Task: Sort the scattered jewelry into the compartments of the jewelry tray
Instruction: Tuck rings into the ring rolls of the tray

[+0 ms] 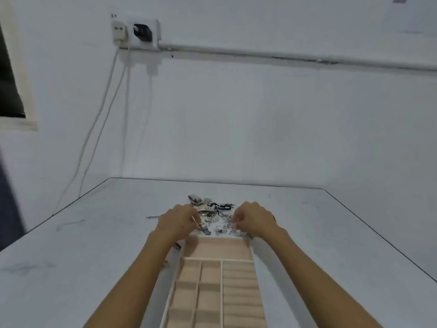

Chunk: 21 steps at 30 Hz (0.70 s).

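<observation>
Here the white table (94,256) carries the pink jewelry tray (212,259) at 6 o'clock, its long axis running 6 to 12 and its wide undivided compartment farthest away. Just beyond, at 12, lies the scattered jewelry (220,216). The left hand (176,222) curls, fingertips pinching a small metal piece (203,227). The right hand (254,220) curls into the pile; whether it grips anything is unclear.

Tangled silver jewelry (217,217) just beyond pink tray (217,248)
</observation>
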Each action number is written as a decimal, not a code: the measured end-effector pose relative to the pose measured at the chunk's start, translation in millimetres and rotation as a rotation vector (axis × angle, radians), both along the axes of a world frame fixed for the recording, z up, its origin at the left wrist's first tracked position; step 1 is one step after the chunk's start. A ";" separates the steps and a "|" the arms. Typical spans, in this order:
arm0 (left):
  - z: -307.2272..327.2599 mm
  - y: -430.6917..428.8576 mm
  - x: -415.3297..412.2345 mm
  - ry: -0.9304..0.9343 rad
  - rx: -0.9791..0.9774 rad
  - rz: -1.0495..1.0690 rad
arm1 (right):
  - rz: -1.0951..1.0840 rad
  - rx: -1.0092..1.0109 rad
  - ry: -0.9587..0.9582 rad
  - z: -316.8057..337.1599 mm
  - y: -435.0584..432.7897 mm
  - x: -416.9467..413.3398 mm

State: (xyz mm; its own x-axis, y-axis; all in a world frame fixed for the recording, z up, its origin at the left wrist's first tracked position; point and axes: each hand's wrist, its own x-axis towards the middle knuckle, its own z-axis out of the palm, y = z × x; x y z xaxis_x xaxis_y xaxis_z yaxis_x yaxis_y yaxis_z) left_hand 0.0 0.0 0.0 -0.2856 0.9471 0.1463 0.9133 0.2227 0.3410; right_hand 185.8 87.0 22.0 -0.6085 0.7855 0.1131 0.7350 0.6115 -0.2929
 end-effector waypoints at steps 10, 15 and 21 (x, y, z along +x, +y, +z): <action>-23.2 1.5 -19.0 0.066 0.011 0.053 | -0.023 0.125 0.161 -39.4 -0.7 -24.3; -20.9 5.4 -19.5 0.140 0.017 0.002 | -0.033 0.080 0.188 -44.1 4.0 -40.2; -21.5 8.7 -21.7 0.120 0.012 -0.013 | -0.056 0.057 0.223 -46.3 20.2 -45.7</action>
